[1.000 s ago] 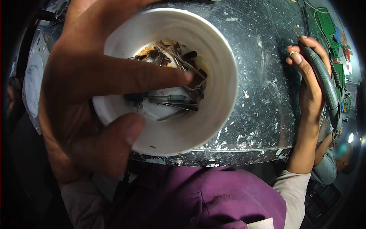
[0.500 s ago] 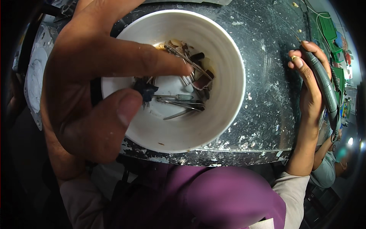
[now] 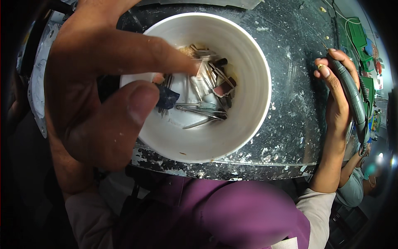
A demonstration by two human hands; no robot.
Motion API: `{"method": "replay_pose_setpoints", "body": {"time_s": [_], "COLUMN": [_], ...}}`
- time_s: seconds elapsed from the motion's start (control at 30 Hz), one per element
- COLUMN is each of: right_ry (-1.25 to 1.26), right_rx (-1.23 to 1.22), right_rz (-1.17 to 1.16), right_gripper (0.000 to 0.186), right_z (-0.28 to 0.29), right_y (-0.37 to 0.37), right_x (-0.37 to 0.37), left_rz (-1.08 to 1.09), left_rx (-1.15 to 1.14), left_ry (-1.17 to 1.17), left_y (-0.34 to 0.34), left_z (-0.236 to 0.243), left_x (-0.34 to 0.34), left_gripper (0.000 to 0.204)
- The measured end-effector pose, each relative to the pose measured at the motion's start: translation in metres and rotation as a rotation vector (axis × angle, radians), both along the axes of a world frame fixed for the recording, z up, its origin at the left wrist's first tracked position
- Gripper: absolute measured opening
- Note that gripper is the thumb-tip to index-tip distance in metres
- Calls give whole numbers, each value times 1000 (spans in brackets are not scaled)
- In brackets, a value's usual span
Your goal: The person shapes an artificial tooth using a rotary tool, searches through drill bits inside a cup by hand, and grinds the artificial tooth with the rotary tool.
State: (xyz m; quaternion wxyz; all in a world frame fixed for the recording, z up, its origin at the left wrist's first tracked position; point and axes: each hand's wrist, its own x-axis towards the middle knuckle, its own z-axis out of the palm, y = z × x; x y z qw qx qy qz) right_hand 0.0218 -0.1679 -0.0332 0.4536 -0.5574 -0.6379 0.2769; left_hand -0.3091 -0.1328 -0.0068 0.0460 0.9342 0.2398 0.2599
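A round white tub (image 3: 260, 103) stands on the table, holding several thin metal burs (image 3: 197, 111), a scrap of brown abrasive paper (image 3: 225, 88) and a dark blue lump (image 3: 168, 98) with metal shanks around it. Over its left side reaches my left hand (image 3: 99, 79), index finger and thumb spread apart with nothing seen between them. The fingertip blurs above the burs; whether it touches them I cannot tell. On the right, my right hand (image 3: 338, 95) grips a dark grey rotary handpiece (image 3: 350, 89) with a thin tip. A small yellowish piece (image 3: 321, 66) sits at its fingertips.
The dark tabletop (image 3: 290, 112) is scratched and specked with white, its front edge close to my body. A coiled cord (image 3: 365, 83) hangs by the handpiece. Green trays (image 3: 357, 33) lie at the far right, and another person (image 3: 354, 182) sits beyond my right arm.
The tub has shifted slightly to the right, and the burs inside have moved about. My left index fingertip has drawn a little left. My right hand has stayed nearly still.
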Motion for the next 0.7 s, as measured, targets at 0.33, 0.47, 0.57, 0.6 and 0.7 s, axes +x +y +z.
{"method": "replay_pose_setpoints", "body": {"time_s": [0.33,0.47,0.57,0.6,0.7], "right_ry": [17,12,-3,8,14], "right_rx": [10,1,-4,-4,-5], "right_rz": [52,45,43,42,39], "right_gripper": [30,31,30,30,30], "right_z": [4,4,3,4,4], "right_y": [0,2,2,2,2], "right_x": [-3,-1,0,-1,-2], "left_rz": [-53,-41,1,3,-90], "left_rx": [-257,-328,-347,-347,-412], "left_ry": [-342,-384,-348,-347,-331], "left_y": [-15,-14,-13,-11,1], "left_z": [1,-4,1,4,7], "left_x": [-21,-21,-19,-19,-17], "left_gripper": [34,34,33,33,35]}}
